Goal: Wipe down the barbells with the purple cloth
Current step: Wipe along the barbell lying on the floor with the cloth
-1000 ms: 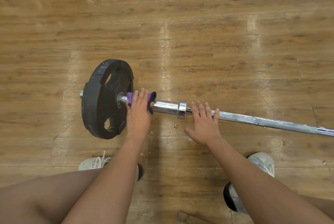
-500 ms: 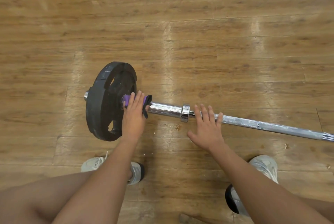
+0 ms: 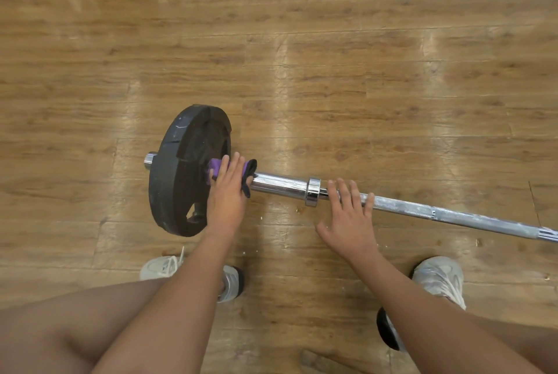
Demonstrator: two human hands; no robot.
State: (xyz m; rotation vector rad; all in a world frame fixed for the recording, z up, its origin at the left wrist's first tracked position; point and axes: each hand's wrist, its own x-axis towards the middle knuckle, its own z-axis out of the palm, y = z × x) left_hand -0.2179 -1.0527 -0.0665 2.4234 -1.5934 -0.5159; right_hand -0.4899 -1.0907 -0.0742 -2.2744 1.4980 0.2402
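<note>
One barbell (image 3: 280, 184) lies on the wooden floor (image 3: 332, 86), running from the left to the right edge of the view. It carries one black weight plate (image 3: 172, 180) near its left end, standing upright on its rim, with a short stub of the bar sticking out past it. One shiny collar (image 3: 313, 191) rings the bar where the thick chrome part meets the thinner, dull grey shaft (image 3: 453, 215).

One purple cloth (image 3: 215, 165) with a dark edge is draped over the thick part of the bar, just beside the plate. The left hand (image 3: 228, 195) lies on top of the cloth with its fingers stretched out, pressing it onto the bar; its thumb is hidden. The right hand (image 3: 350, 219) rests with four straight fingers across the shaft just right of the collar, the thumb spread out to the side, grasping nothing.

Two pale shoes show below, the left shoe (image 3: 157, 268) and the right shoe (image 3: 440, 278), with both bare forearms reaching over them.
</note>
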